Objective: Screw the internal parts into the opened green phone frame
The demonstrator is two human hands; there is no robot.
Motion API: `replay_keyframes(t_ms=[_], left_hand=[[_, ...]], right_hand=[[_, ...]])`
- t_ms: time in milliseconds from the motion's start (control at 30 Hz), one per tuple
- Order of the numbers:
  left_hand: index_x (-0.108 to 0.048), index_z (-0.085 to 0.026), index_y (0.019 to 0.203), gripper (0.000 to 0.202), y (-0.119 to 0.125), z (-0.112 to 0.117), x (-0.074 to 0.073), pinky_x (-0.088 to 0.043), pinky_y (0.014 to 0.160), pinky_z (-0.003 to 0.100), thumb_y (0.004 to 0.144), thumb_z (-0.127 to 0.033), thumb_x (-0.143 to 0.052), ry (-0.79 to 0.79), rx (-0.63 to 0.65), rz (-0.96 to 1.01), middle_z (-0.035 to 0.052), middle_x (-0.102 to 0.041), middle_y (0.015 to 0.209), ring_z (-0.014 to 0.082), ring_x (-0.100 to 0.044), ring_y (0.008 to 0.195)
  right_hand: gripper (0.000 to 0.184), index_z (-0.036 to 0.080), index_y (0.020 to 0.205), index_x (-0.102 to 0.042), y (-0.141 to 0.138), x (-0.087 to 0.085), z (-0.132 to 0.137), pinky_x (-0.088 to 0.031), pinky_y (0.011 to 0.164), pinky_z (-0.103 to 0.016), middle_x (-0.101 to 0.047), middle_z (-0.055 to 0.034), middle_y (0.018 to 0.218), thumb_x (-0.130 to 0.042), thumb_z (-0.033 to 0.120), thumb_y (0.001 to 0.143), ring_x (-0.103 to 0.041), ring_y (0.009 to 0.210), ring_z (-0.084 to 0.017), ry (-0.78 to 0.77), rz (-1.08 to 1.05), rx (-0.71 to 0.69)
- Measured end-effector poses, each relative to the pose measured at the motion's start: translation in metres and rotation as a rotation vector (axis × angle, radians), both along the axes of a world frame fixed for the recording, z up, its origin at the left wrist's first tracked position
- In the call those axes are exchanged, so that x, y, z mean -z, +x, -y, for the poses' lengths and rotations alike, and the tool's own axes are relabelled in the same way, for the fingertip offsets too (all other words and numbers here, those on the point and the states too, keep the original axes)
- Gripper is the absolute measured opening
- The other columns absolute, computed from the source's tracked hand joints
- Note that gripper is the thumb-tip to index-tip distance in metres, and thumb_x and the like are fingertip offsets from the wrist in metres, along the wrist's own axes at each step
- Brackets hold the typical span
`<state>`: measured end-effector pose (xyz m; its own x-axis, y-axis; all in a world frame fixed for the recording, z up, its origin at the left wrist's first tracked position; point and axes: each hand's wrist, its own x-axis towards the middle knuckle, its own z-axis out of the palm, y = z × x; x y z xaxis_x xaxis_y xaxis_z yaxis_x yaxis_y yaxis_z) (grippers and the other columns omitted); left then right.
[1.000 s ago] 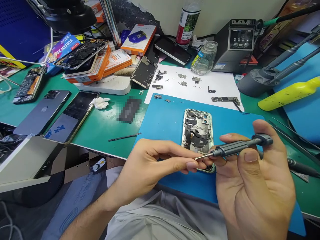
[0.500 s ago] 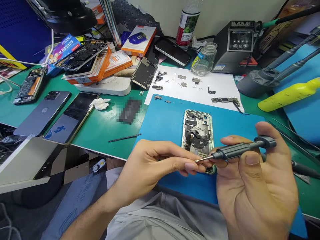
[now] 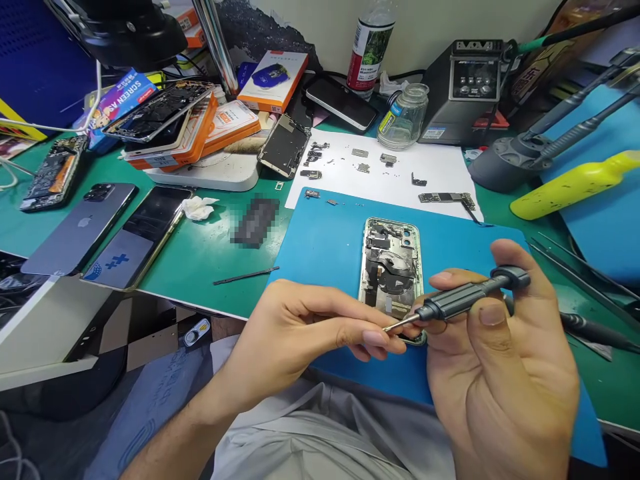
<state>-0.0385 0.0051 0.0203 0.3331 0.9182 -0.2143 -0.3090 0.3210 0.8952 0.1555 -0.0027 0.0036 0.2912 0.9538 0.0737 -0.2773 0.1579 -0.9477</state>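
Note:
In my right hand is a dark grey precision screwdriver, its handle between thumb and fingers and its capped end near my raised index finger. My left hand pinches at the thin metal tip of the screwdriver with thumb and forefinger; whether a tiny part sits in that pinch is hidden. Just beyond both hands lies an opened phone housing with its inner parts showing, on a blue mat. My fingers cover its lower end.
A white sheet behind the mat holds small phone parts and a logic board. Left are two phones, a black pry stick and a crumpled tissue. A glass jar stands behind; tweezers lie right.
My right hand and the screwdriver's handle end have shifted a little left, and the screwdriver slants slightly more. The left hand keeps its pinch at the tip. The whole view has slid slightly.

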Motion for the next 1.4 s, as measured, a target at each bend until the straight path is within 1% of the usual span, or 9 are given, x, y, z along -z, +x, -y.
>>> replay_keyframes(t_ms=[200,400,600,800,933,1000,1133,1267,1400], left_hand=[[-0.095,-0.025,0.101,0.009,0.003,0.001,0.004,-0.074,0.074,0.026,0.093,-0.021,-0.095,0.039,-0.001,0.024,0.0051,-0.091,0.094,0.0254,-0.091,0.088],[-0.095,-0.028,0.102,0.014,0.005,0.002,0.005,-0.072,0.075,0.019,0.095,-0.017,-0.092,0.059,-0.007,0.027,0.0010,-0.091,0.093,0.0180,-0.089,0.083],[-0.095,-0.026,0.097,0.009,0.004,-0.001,0.002,-0.072,0.075,0.022,0.094,-0.018,-0.093,0.049,-0.008,0.017,0.0023,-0.091,0.096,0.0203,-0.089,0.087],[-0.095,-0.029,0.097,0.013,0.004,0.001,0.002,-0.070,0.078,0.015,0.097,-0.017,-0.091,0.041,0.021,0.063,-0.0024,-0.091,0.097,0.0134,-0.088,0.087],[-0.095,-0.029,0.101,0.009,0.005,0.002,0.002,-0.070,0.079,0.015,0.098,-0.021,-0.091,0.040,0.002,0.033,-0.0029,-0.091,0.096,0.0121,-0.087,0.086],[-0.095,-0.028,0.103,0.007,0.006,0.003,0.003,-0.070,0.080,0.015,0.099,-0.023,-0.090,0.066,-0.022,-0.011,-0.0024,-0.092,0.098,0.0127,-0.088,0.089],[-0.094,-0.027,0.106,0.008,0.008,0.006,0.007,-0.068,0.085,0.014,0.103,-0.025,-0.087,0.182,-0.099,-0.119,-0.0027,-0.092,0.102,0.0124,-0.088,0.092],[-0.093,-0.025,0.105,0.008,0.010,0.009,0.010,-0.066,0.082,0.012,0.100,-0.021,-0.089,0.335,-0.200,-0.231,-0.0031,-0.092,0.100,0.0099,-0.085,0.086],[-0.093,-0.024,0.103,0.006,0.012,0.007,0.011,-0.066,0.082,0.011,0.098,-0.022,-0.092,0.367,-0.217,-0.241,-0.0037,-0.092,0.101,0.0097,-0.085,0.087]], right_hand=[[0.055,0.033,0.149,-0.069,0.007,-0.001,-0.002,-0.066,0.064,-0.018,-0.076,-0.0010,0.111,-0.089,0.044,0.098,-0.071,0.068,-0.009,-0.047,-0.033,-0.031],[0.050,0.034,0.146,-0.072,0.009,-0.004,0.003,-0.066,0.065,-0.018,-0.075,-0.0009,0.111,-0.089,0.042,0.099,-0.071,0.072,-0.009,-0.029,0.029,0.036],[0.052,0.035,0.144,-0.074,0.003,-0.002,0.001,-0.067,0.059,-0.025,-0.076,-0.0036,0.108,-0.090,0.042,0.096,-0.071,0.073,-0.015,-0.012,0.071,0.066],[0.053,0.033,0.141,-0.075,0.004,-0.001,0.001,-0.067,0.055,-0.027,-0.075,-0.0054,0.107,-0.093,0.040,0.092,-0.070,0.073,-0.016,-0.008,0.078,0.083],[0.051,0.033,0.142,-0.072,0.003,-0.001,0.002,-0.067,0.056,-0.030,-0.076,-0.0040,0.105,-0.090,0.040,0.095,-0.072,0.071,-0.018,0.006,0.082,0.069],[0.049,0.034,0.143,-0.070,0.000,-0.001,0.005,-0.069,0.061,-0.030,-0.077,-0.0028,0.106,-0.088,0.039,0.097,-0.075,0.078,-0.018,0.026,0.111,0.105],[0.046,0.037,0.139,-0.068,-0.011,-0.002,0.011,-0.071,0.079,-0.027,-0.078,0.0007,0.109,-0.088,0.032,0.099,-0.078,0.103,-0.016,0.080,0.128,0.203],[0.048,0.035,0.135,-0.065,-0.018,-0.002,0.013,-0.070,0.078,-0.027,-0.079,0.0022,0.106,-0.090,0.025,0.096,-0.078,0.098,-0.016,0.108,0.136,0.254],[0.047,0.031,0.136,-0.061,-0.015,0.000,0.012,-0.072,0.075,-0.029,-0.080,0.0016,0.106,-0.087,0.022,0.098,-0.079,0.100,-0.017,0.142,0.172,0.223]])
